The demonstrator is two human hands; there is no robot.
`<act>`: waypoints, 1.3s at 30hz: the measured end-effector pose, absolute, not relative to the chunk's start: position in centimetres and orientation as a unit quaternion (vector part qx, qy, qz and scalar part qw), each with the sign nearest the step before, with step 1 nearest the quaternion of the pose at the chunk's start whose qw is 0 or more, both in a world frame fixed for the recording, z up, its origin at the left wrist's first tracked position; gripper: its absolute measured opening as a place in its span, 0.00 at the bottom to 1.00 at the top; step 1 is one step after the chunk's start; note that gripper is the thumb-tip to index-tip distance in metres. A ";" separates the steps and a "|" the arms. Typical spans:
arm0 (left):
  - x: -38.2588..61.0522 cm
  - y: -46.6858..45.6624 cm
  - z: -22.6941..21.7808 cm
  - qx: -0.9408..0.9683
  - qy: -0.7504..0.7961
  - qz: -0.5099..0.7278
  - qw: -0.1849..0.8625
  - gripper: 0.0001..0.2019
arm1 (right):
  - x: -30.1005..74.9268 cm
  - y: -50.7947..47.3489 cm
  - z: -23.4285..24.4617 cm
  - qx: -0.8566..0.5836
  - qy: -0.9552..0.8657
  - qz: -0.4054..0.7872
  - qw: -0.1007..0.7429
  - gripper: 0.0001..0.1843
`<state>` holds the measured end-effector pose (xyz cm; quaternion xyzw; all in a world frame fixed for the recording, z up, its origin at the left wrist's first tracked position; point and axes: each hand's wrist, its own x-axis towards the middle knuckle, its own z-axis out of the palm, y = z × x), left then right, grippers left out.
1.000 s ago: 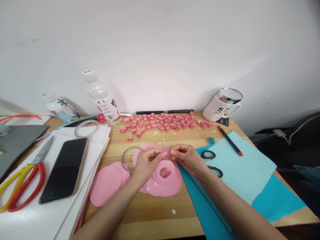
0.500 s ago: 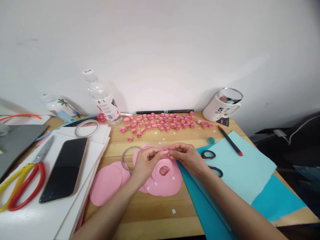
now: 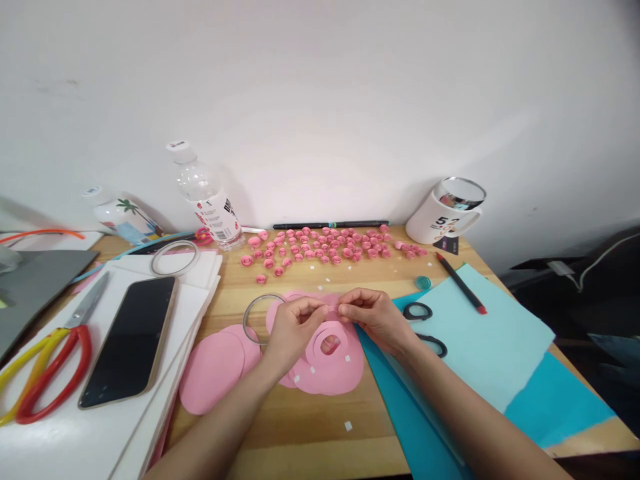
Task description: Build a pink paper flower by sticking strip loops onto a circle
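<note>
Left hand [image 3: 295, 327], right hand [image 3: 374, 317]: fingers pinched closed, tips nearly meeting on a pink paper strip [image 3: 333, 311], probably for fine control; strip near cut pink spiral [image 3: 316, 345]; rolled rosettes [image 3: 325, 253] lie behind, likely kept clear of hands

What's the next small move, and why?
Probably a small curl of the pink paper strip with the right hand, the left hand steadying it: both appear to pinch it, and coiled pink rolls sit beyond them, suggesting that shape.
</note>
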<state>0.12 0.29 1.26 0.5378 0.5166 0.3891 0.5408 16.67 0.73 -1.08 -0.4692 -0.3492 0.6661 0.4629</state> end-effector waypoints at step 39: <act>0.3 0.2 1.0 0.515 0.520 0.398 0.553 0.09 | 16.8 0.8 -1.4 -0.456 -0.333 0.683 0.464 0.09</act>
